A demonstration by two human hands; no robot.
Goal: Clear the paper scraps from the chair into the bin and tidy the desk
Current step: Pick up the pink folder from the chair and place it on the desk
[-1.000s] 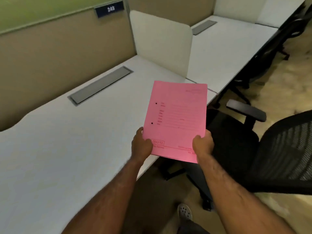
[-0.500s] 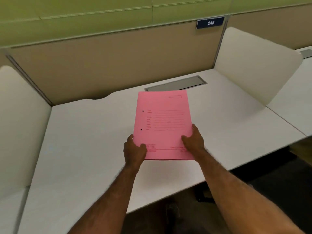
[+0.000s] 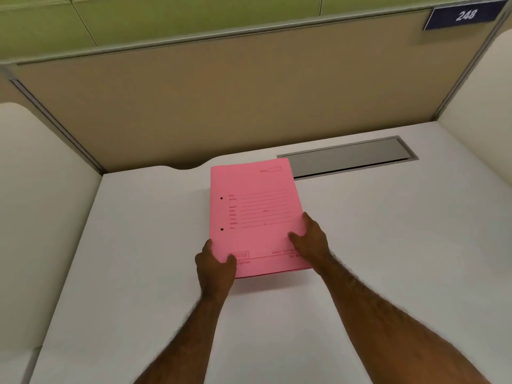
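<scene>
A pink paper folder (image 3: 253, 214) with two punch holes and printed lines lies low over the middle of the white desk (image 3: 138, 245), its near edge slightly raised. My left hand (image 3: 214, 266) grips its near left corner, thumb on top. My right hand (image 3: 310, 239) holds its right edge near the bottom, fingers spread on the cover. The chair, paper scraps and bin are out of view.
A grey cable hatch (image 3: 352, 156) is set into the desk behind the folder, partly covered by its far corner. White side dividers (image 3: 41, 189) stand left and right. A tan back panel (image 3: 249, 92) carries a blue "248" plate (image 3: 465, 16).
The view swung from the chair side to face the desk squarely. Both hands carried the pink folder over the desk centre and lowered it toward the surface.
</scene>
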